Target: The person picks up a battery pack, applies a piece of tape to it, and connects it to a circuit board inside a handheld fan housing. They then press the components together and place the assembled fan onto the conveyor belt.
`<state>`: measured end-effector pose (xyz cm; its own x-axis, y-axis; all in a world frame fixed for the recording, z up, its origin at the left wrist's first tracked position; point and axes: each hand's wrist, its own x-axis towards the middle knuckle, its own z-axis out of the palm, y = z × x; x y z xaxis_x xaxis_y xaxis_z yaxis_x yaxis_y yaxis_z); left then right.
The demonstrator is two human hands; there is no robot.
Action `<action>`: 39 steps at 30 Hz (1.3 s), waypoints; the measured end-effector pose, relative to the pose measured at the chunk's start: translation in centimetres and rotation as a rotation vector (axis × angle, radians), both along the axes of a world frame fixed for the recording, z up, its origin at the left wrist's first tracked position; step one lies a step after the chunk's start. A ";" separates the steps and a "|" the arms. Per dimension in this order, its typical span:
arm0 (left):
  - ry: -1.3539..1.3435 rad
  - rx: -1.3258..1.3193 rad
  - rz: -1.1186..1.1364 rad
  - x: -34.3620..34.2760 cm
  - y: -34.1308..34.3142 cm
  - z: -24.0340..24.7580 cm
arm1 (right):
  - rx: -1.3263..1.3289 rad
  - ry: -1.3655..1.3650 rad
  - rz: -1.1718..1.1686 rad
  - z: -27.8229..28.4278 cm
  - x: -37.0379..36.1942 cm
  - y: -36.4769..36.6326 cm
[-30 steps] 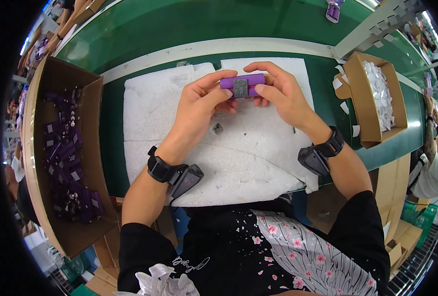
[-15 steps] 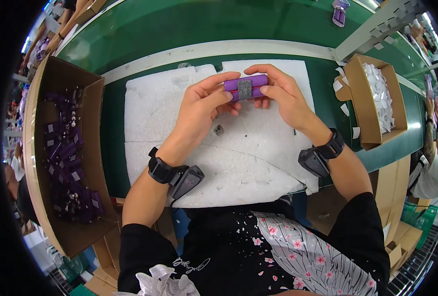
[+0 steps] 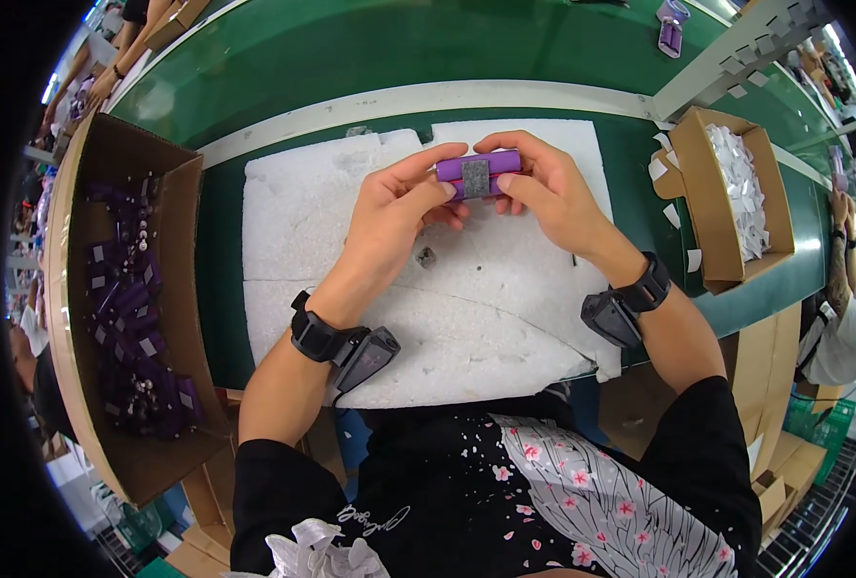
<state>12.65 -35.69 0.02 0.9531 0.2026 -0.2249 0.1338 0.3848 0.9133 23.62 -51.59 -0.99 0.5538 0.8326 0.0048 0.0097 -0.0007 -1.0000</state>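
Note:
A purple battery pack (image 3: 455, 170), made of two cylinders side by side with a grey foam pad (image 3: 475, 179) around its middle, is held level above the white foam board (image 3: 505, 279). My left hand (image 3: 394, 197) grips its left end, thumb on the lower cylinder. At the other end my right hand (image 3: 555, 197) pinches it, thumb near the pad's right edge and index finger along the top. A reddish strip shows between the cylinders. Below the left fingers, a small grey block (image 3: 425, 257) lies on the board.
On the left stands a deep cardboard box (image 3: 189, 279) of purple pieces with white labels. A smaller carton (image 3: 715, 231) at right holds white slips, several loose ones beside it. Behind a pale rail (image 3: 399, 99) runs a green surface (image 3: 370, 48) bearing a purple item (image 3: 671, 37).
Both hands and the pack have shifted slightly left and down. The purple item on the far green surface has moved a little right, and a dark object now shows at the top edge.

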 end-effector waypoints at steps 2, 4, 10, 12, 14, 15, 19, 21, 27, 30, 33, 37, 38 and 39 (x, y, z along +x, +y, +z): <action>-0.001 -0.009 0.006 0.1 0.0 0.0 | 0.010 0.025 0.014 -0.3 0.4 -0.2; 0.001 -0.006 0.001 0.0 0.0 0.1 | 0.013 0.037 0.021 -0.5 0.5 -0.2; -0.017 -0.017 -0.022 0.0 0.1 0.2 | 0.056 0.075 0.030 -0.6 0.6 -0.2; -0.011 -0.028 -0.015 0.0 0.1 0.3 | 0.059 0.077 0.028 -0.6 0.5 -0.2; 0.000 -0.050 0.000 0.0 0.1 0.3 | 0.032 0.061 0.014 -0.1 0.3 -0.2; 0.001 -0.050 0.000 0.0 0.1 0.3 | 0.019 0.053 0.008 0.0 0.2 -0.2; 0.002 -0.031 -0.003 0.0 0.0 0.2 | 0.005 0.011 -0.012 0.2 -0.2 0.0; 0.004 0.000 -0.011 0.0 0.0 0.2 | 0.010 0.016 -0.004 0.0 0.0 -0.1; 0.004 0.025 -0.016 -0.1 0.0 0.2 | 0.045 0.067 0.029 -0.4 0.4 -0.2; -0.002 0.001 -0.020 0.0 0.0 0.3 | 0.043 0.062 0.029 -0.4 0.5 -0.3; 0.015 -0.005 -0.011 0.0 0.1 0.3 | 0.030 0.050 0.028 -0.2 0.4 -0.3; 0.017 -0.003 -0.003 0.0 0.1 0.2 | 0.004 0.030 0.022 0.0 0.2 -0.2; 0.014 -0.001 -0.002 0.0 0.1 0.2 | 0.002 0.030 0.018 0.1 0.2 -0.1; 0.015 -0.001 -0.002 0.0 0.1 0.2 | -0.001 0.029 0.014 0.1 0.1 -0.1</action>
